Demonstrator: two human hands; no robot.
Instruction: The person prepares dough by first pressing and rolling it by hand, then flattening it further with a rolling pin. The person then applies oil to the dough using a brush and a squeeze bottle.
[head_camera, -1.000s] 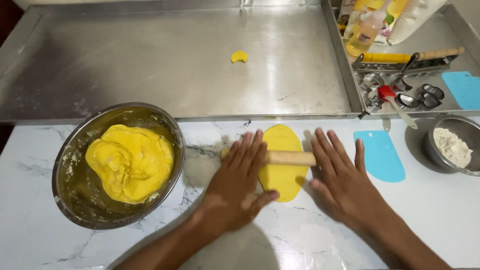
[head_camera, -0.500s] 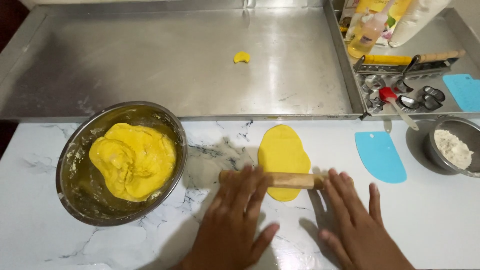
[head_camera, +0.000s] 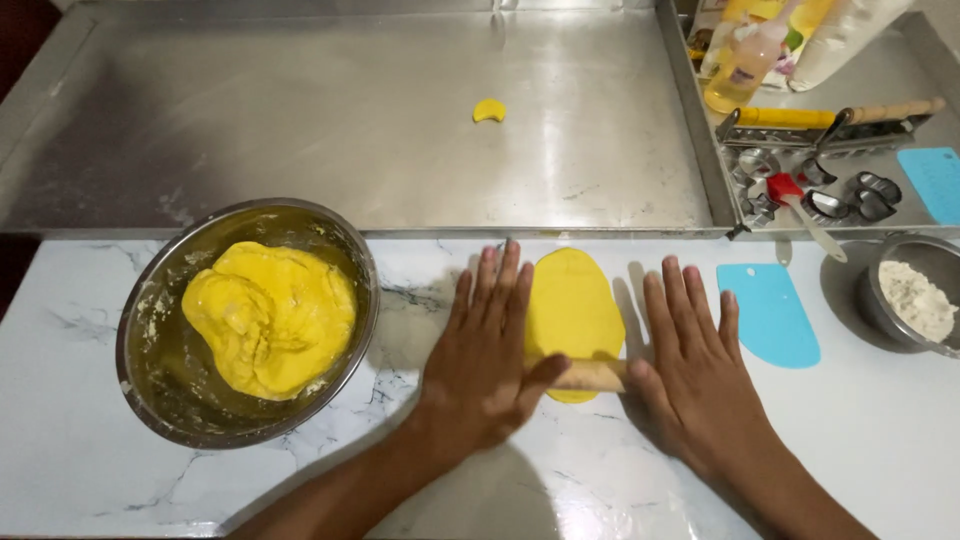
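Flat oval yellow dough sheet (head_camera: 570, 305) lies on a white grey-veined marble desk (head_camera: 80, 420); pale wooden rolling pin (head_camera: 590, 376), light-blue plastic scraper (head_camera: 768, 313)

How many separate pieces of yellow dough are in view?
3. A big lump of yellow dough sits in the round steel bowl; a flat oval sheet of yellow dough lies on the marble counter under the wooden rolling pin; a small curved yellow piece lies on the steel tray.

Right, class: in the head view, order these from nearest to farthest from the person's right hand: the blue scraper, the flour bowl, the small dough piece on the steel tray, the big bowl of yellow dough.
1. blue scraper, just right of the right hand.
2. flour bowl, far right.
3. small dough piece, up on the steel tray.
4. bowl of yellow dough, far left, beyond the left hand.
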